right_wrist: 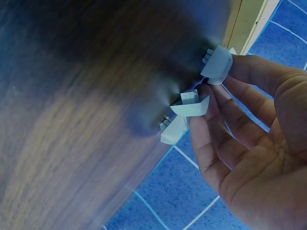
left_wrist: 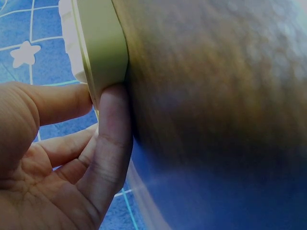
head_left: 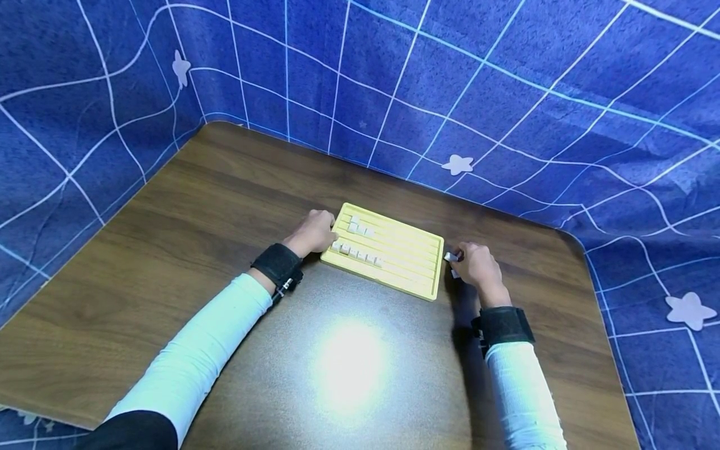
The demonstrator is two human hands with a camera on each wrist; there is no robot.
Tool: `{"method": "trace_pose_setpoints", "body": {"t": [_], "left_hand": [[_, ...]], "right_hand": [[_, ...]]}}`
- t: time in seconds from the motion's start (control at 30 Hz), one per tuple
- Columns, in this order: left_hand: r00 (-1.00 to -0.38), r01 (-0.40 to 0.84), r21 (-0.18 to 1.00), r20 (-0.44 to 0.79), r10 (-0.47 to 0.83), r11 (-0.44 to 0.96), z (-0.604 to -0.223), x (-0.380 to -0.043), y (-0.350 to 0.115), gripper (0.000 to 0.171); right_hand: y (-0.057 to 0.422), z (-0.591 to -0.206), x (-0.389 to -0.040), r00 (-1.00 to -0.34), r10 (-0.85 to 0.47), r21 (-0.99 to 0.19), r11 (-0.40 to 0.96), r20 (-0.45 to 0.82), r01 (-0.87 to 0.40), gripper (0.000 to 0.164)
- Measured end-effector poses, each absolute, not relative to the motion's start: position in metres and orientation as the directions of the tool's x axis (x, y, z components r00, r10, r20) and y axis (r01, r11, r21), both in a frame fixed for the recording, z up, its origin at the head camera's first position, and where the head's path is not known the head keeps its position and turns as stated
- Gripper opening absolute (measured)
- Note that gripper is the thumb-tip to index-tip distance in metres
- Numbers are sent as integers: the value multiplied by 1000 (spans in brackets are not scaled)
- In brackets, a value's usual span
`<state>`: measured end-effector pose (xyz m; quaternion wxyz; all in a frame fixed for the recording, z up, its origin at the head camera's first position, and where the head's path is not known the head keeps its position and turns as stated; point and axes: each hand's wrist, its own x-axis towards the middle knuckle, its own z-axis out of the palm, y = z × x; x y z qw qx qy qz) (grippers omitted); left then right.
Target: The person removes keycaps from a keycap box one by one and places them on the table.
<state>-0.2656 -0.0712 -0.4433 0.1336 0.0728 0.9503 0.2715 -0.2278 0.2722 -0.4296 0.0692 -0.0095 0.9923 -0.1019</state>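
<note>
Though apart, left hand (head_left: 313,233) in pinch-grip on tray (head_left: 407,253), right hand (head_left: 478,264) likewise on keycap (right_wrist: 219,64).

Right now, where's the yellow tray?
In the head view, the yellow tray lies mid-frame on the brown table, between the left hand at its left end and the right hand beyond its right.

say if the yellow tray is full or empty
Partly filled: the yellow tray holds white pieces toward the left, its right end bare.
</note>
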Motion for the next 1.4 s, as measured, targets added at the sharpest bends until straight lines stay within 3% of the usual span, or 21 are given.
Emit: {"method": "trace_pose_setpoints", "body": {"t": [0.77, 1.13, 1.4], "left_hand": [[-954, 48, 531, -228, 197, 846, -442, -264, -70, 17], [-955, 41, 520, -232, 187, 853, -439, -265, -72, 19], [-953, 13, 542, -248, 175, 840, -442, -260, -69, 18]], "right_hand": [[274, -427, -225, -993, -5, -229, 973, -118, 23, 24], [248, -417, -230, -991, -117, -272, 953, 67, -131, 25], [206, -415, -235, -969, -233, -302, 921, 83, -247, 28]]}}
